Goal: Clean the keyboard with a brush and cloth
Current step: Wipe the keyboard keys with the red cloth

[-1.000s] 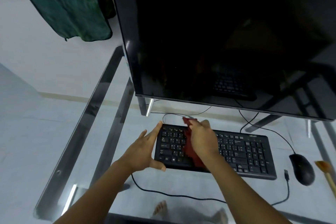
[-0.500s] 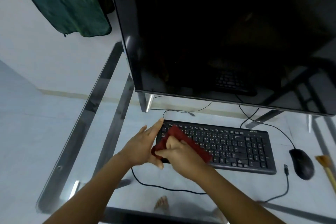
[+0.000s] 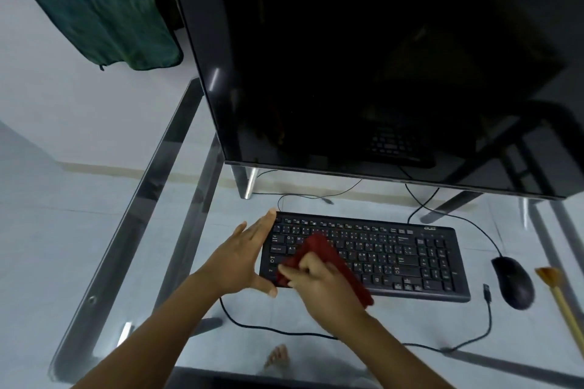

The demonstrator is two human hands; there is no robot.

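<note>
The black keyboard lies on the glass table in the lower middle of the frame, just below the bottom edge of a big dark monitor. Its left end is covered partly by a red cloth. The right hand is closed around this cloth: the fingers are curled and pinch the folded fabric, pressing it onto the keys of the lower left part of the keyboard. One end of the cloth comes out under the wrist and hangs past the front edge of the keyboard.

The left hand is open, with the fingers straight and close together. It rests against the left short side of the keyboard; the fingertips reach the upper left corner and the thumb touches the front left corner.

On the keys, the white letters are small; "Caps Lock" can be read on the left side, and single letters such as A and W. A pale logo is at the upper right corner of the keyboard, but it is too small to read.

To the right of the keyboard lies a black mouse, and between them the loose end of a black cable with a USB plug. At the right edge of the frame lies a brush with a pale handle and light brown bristles. In the upper left of the frame hangs a green towel.
</note>
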